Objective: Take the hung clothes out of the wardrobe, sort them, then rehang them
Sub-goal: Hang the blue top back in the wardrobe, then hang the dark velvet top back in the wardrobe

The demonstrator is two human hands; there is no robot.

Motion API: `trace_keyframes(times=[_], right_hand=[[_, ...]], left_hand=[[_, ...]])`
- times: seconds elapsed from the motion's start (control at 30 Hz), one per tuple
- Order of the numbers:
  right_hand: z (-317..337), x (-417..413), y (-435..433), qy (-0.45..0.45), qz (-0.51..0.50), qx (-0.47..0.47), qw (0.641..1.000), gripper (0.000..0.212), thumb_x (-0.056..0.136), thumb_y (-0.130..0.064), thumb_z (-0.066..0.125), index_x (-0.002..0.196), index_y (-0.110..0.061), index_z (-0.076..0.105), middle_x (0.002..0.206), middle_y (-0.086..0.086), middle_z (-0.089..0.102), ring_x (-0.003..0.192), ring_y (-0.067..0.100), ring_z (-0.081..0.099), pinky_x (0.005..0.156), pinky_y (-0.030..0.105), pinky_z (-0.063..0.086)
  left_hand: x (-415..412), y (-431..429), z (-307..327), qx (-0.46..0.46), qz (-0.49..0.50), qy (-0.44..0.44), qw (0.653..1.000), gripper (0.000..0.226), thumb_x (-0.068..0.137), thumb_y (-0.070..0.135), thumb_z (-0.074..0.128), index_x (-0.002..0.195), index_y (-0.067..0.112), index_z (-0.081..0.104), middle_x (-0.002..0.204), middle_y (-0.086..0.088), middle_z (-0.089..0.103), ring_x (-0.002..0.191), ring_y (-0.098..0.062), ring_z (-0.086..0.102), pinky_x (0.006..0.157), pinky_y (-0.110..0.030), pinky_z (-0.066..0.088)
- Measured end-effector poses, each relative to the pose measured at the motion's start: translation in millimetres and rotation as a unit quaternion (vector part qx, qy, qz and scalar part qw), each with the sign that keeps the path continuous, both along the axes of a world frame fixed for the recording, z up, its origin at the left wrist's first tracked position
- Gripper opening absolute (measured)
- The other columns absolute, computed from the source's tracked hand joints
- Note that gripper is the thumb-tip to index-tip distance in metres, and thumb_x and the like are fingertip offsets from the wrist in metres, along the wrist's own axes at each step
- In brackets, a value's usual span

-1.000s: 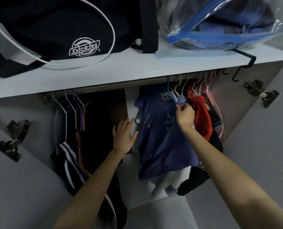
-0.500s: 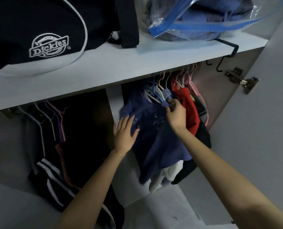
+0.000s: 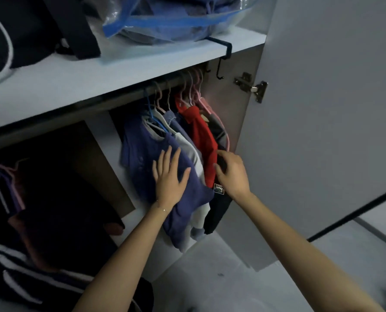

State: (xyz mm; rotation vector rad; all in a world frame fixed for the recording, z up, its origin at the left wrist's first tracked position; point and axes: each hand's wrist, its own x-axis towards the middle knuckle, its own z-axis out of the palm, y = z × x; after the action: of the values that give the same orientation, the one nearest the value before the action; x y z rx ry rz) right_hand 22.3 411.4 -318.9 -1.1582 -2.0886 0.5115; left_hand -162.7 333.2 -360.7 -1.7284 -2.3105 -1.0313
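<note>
Several garments hang on hangers from the rail (image 3: 165, 83) in the wardrobe's right bay. The front one is a blue shirt (image 3: 142, 154); behind it come a grey-white garment (image 3: 189, 149), a red shirt (image 3: 203, 140) and a dark garment (image 3: 216, 212) with a small patch. My left hand (image 3: 169, 179) lies flat with spread fingers on the blue shirt. My right hand (image 3: 231, 174) touches the dark garment beside the red shirt, fingers bent against the cloth; whether they pinch it is hidden.
A white shelf (image 3: 120, 70) above carries a black bag (image 3: 30, 30) and a clear bag with blue trim (image 3: 169, 21). A black hook (image 3: 223, 61) hangs from the shelf edge. The open right door (image 3: 322, 109) stands close. Dark striped clothes (image 3: 30, 266) hang in the left bay.
My right hand let go near the hanger necks and dropped down to the dark garment. My left hand moved right onto the blue shirt. The view shifted right and closer.
</note>
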Motion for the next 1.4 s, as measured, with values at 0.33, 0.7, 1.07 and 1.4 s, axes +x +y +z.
trace_keyframes(times=[0.33, 0.7, 1.07, 1.4], right_hand=[[-19.4, 193.4, -65.4, -0.1, -0.053, 0.017, 0.993, 0.049, 0.091, -0.022, 0.064, 0.138, -0.012, 0.052, 0.13, 0.008, 0.061, 0.116, 0.032, 0.054, 0.097, 0.041, 0.043], [-53.1, 434.6, -147.6, -0.207, -0.218, -0.088, 0.95, 0.057, 0.098, -0.031, 0.053, 0.151, -0.02, 0.033, 0.15, 0.003, 0.04, 0.138, 0.027, 0.034, 0.108, 0.041, 0.03], [-66.5, 635.7, -205.1, -0.221, -0.419, -0.17, 0.864, 0.06, 0.096, -0.034, 0.054, 0.151, -0.02, 0.033, 0.15, 0.004, 0.041, 0.14, 0.028, 0.032, 0.112, 0.043, 0.026], [-74.1, 768.5, -206.8, -0.191, -0.558, -0.229, 0.774, 0.062, 0.098, -0.045, 0.047, 0.154, -0.024, 0.026, 0.157, 0.004, 0.032, 0.145, 0.027, 0.023, 0.117, 0.044, 0.02]], left_hand=[[182.4, -22.5, -2.8, -0.011, -0.103, 0.028, 0.994, 0.061, 0.098, 0.051, 0.039, 0.153, 0.025, 0.033, 0.161, -0.003, 0.029, 0.15, -0.024, 0.019, 0.12, -0.053, 0.015], [424.0, -51.3, -35.7, -0.069, -0.287, 0.049, 0.954, 0.062, 0.098, 0.053, 0.029, 0.154, 0.026, 0.03, 0.162, 0.001, 0.027, 0.151, -0.021, 0.018, 0.121, -0.048, 0.008], [625.4, -26.1, -47.3, -0.116, -0.471, 0.074, 0.872, 0.068, 0.096, 0.059, 0.022, 0.156, 0.027, 0.026, 0.163, -0.001, 0.023, 0.152, -0.023, 0.013, 0.122, -0.05, 0.003], [794.5, 29.5, -56.2, -0.122, -0.585, 0.099, 0.796, 0.072, 0.091, 0.061, 0.018, 0.153, 0.027, 0.032, 0.162, -0.005, 0.027, 0.15, -0.028, 0.02, 0.12, -0.055, 0.01]])
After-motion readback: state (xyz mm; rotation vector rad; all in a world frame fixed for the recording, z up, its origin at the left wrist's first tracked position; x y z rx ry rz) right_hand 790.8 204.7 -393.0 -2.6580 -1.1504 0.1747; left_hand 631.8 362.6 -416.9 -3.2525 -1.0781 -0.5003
